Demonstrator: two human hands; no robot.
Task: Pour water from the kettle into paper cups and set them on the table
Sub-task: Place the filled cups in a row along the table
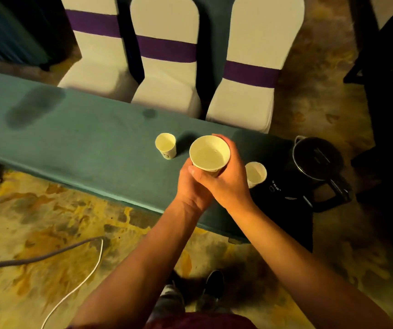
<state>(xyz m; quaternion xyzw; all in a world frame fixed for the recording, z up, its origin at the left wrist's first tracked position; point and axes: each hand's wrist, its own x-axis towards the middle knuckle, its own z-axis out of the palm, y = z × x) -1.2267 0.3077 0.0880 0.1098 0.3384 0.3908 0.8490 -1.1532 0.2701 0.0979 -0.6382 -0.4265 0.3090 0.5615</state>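
Both hands clasp one paper cup above the surface: the left hand cups it from below, and the right hand wraps its far side, fingers curled around the wall. The cup is a smooth, tapered cone with a round rim, and clear water shows inside. At its 9 o'clock a second paper cup stands on the matte teal cloth. At 4 o'clock a third cup stands just beside the glossy black kettle. Cloth-covered chairs with purple bands line 12 o'clock.
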